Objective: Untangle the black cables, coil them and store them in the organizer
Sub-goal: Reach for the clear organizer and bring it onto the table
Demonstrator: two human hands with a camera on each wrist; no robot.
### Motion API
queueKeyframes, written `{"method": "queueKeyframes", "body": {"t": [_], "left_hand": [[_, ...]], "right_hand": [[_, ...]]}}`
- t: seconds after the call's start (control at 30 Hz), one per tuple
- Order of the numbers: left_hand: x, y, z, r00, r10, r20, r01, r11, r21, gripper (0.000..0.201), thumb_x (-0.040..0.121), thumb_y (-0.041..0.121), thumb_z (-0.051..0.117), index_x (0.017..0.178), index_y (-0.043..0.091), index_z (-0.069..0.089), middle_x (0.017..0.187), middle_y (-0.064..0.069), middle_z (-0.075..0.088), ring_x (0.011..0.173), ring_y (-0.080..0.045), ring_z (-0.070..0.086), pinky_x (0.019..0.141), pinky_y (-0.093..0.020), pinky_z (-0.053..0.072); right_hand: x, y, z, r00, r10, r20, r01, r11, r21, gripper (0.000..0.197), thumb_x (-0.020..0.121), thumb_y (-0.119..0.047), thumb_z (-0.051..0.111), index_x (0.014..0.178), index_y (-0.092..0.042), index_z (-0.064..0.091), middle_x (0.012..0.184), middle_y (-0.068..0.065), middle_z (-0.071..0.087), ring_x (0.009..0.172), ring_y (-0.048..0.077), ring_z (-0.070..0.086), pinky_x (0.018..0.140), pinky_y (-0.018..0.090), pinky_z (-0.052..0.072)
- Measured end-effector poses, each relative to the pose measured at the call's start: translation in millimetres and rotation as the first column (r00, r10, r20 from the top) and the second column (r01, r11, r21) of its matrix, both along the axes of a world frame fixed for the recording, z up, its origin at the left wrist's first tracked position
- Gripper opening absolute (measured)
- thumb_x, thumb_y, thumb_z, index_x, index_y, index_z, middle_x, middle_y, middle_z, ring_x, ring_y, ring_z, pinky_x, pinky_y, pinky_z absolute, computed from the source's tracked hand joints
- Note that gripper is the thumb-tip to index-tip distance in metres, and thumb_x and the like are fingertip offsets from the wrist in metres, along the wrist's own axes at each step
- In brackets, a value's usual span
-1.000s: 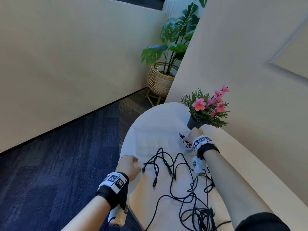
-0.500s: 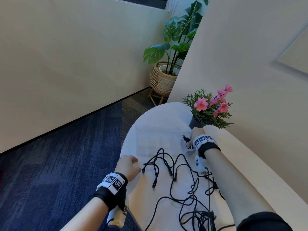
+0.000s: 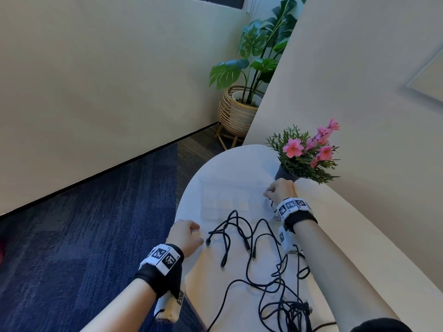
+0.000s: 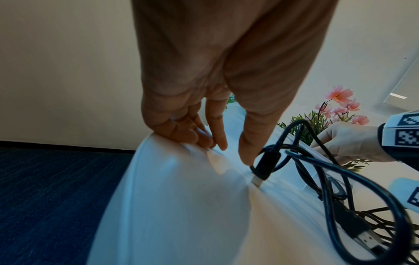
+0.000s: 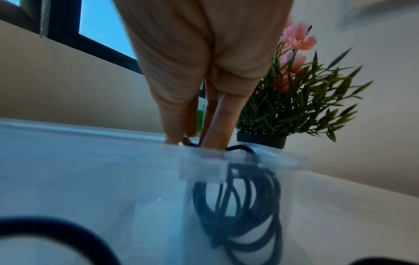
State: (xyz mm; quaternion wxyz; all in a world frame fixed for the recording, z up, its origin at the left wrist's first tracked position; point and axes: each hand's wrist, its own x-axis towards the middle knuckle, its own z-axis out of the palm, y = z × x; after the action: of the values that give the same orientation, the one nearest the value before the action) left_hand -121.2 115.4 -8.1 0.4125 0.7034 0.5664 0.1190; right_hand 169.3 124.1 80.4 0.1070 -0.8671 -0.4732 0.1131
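Organizer (image 5: 113, 179) blurred — coil (image 5: 238, 206) dim behind wall.

Head view: bright, even daylight, sharp overall; wide-angle bends the wall lines hard toward the frame edges. The desk (image 3: 230, 168) top is near blown out, so the clear organizer (image 3: 225, 202) on it barely reads. Soft shadow under the black cables (image 3: 242, 238).

Left wrist: left hand (image 4: 226, 71) backlit, dark and underexposed against the bright wall; desk has a blue cast, foreground smeared.

Right wrist: soft overall, motion blur; right hand (image 5: 204, 62) in shade; window (image 5: 102, 26) left of the hand gives blue light; the coil behind the organizer wall is hazy.
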Motion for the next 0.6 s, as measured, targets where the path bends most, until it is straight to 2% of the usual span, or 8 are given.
{"method": "queueKeyframes", "body": {"t": [0.07, 0.1, 0.2, 0.27, 0.33, 0.4, 0.5, 0.6], "left_hand": [[0.0, 0.3, -0.2, 1.0, 0.0, 0.002, 0.0, 1.0, 0.001, 0.037, 0.082, 0.021, 0.068, 0.118, 0.019, 0.059, 0.121, -0.001, 0.051, 0.107, -0.014, 0.054, 0.093, -0.025, 0.043], [0.0, 0.1, -0.1, 1.0, -0.002, 0.0, 0.002, 1.0, 0.001, 0.038, 0.081, 0.021, 0.069, 0.117, 0.019, 0.059, 0.121, -0.001, 0.052, 0.107, -0.014, 0.054, 0.094, -0.026, 0.043], [-0.4, -0.2, -0.4, 1.0, 0.0, -0.002, 0.0, 1.0, 0.004, 0.038, 0.08, 0.02, 0.07, 0.117, 0.019, 0.059, 0.12, -0.001, 0.052, 0.108, -0.015, 0.054, 0.095, -0.027, 0.043], [-0.8, 0.0, 0.2, 1.0, -0.004, -0.002, 0.004, 1.0, 0.004, 0.038, 0.08, 0.02, 0.07, 0.116, 0.019, 0.059, 0.12, -0.001, 0.052, 0.107, -0.015, 0.054, 0.094, -0.027, 0.043], [-1.7, 0.8, 0.6, 1.0, -0.008, -0.005, 0.008, 1.0, 0.006, 0.037, 0.08, 0.021, 0.07, 0.116, 0.019, 0.06, 0.12, -0.001, 0.052, 0.107, -0.015, 0.054, 0.095, -0.027, 0.043], [-1.7, 1.1, 1.1, 1.0, -0.01, -0.006, 0.01, 1.0, 0.006, 0.037, 0.079, 0.021, 0.07, 0.115, 0.02, 0.06, 0.119, -0.001, 0.053, 0.106, -0.015, 0.054, 0.095, -0.028, 0.043], [-1.9, 0.9, 1.2, 1.0, -0.006, 0.004, 0.006, 1.0, 0.003, 0.037, 0.079, 0.02, 0.07, 0.114, 0.02, 0.06, 0.119, -0.001, 0.053, 0.105, -0.014, 0.055, 0.094, -0.027, 0.043], [-2.2, 0.8, 1.4, 1.0, -0.008, 0.008, 0.008, 1.0, 0.005, 0.038, 0.079, 0.02, 0.071, 0.115, 0.019, 0.06, 0.118, -0.001, 0.053, 0.105, -0.014, 0.055, 0.093, -0.026, 0.043]], "right_hand": [[-1.0, -1.8, -3.4, 0.998, -0.059, -0.02, 0.059, 0.998, 0.031, 0.027, 0.078, -0.026, 0.076, 0.083, 0.0, 0.075, 0.085, 0.011, 0.072, 0.083, 0.022, 0.065, 0.067, 0.024, 0.048], [-1.5, -2.0, -4.8, 0.997, -0.077, -0.027, 0.078, 0.995, 0.056, 0.026, 0.079, -0.025, 0.076, 0.08, 0.001, 0.075, 0.083, 0.012, 0.072, 0.079, 0.022, 0.065, 0.065, 0.023, 0.046], [-2.9, -3.7, -5.9, 0.99, -0.143, -0.01, 0.144, 0.984, 0.105, 0.014, 0.082, -0.007, 0.067, 0.077, 0.005, 0.071, 0.068, 0.016, 0.063, 0.073, 0.029, 0.061, 0.067, 0.03, 0.052], [-2.4, -4.6, -3.2, 0.978, -0.209, 0.018, 0.208, 0.976, 0.065, 0.009, 0.081, -0.003, 0.062, 0.079, 0.004, 0.067, 0.062, 0.012, 0.053, 0.072, 0.03, 0.057, 0.068, 0.038, 0.056], [2.4, -4.1, -6.6, 0.971, -0.238, 0.016, 0.239, 0.971, -0.006, 0.015, 0.079, -0.01, 0.065, 0.085, 0.004, 0.067, 0.077, 0.015, 0.065, 0.078, 0.029, 0.063, 0.062, 0.029, 0.05], [6.3, -5.0, -11.8, 0.971, -0.24, 0.02, 0.241, 0.97, -0.044, 0.025, 0.076, -0.015, 0.07, 0.094, 0.002, 0.067, 0.093, 0.016, 0.068, 0.087, 0.028, 0.065, 0.061, 0.026, 0.043], [4.9, -8.0, -10.1, 0.964, -0.264, -0.039, 0.262, 0.963, -0.062, 0.031, 0.084, -0.015, 0.064, 0.111, 0.0, 0.064, 0.11, 0.018, 0.064, 0.103, 0.031, 0.06, 0.074, 0.029, 0.042], [9.9, -9.3, -3.2, 0.966, -0.245, -0.087, 0.231, 0.962, -0.142, 0.022, 0.085, -0.004, 0.059, 0.103, -0.001, 0.07, 0.098, 0.012, 0.066, 0.092, 0.028, 0.061, 0.079, 0.029, 0.048]]}}
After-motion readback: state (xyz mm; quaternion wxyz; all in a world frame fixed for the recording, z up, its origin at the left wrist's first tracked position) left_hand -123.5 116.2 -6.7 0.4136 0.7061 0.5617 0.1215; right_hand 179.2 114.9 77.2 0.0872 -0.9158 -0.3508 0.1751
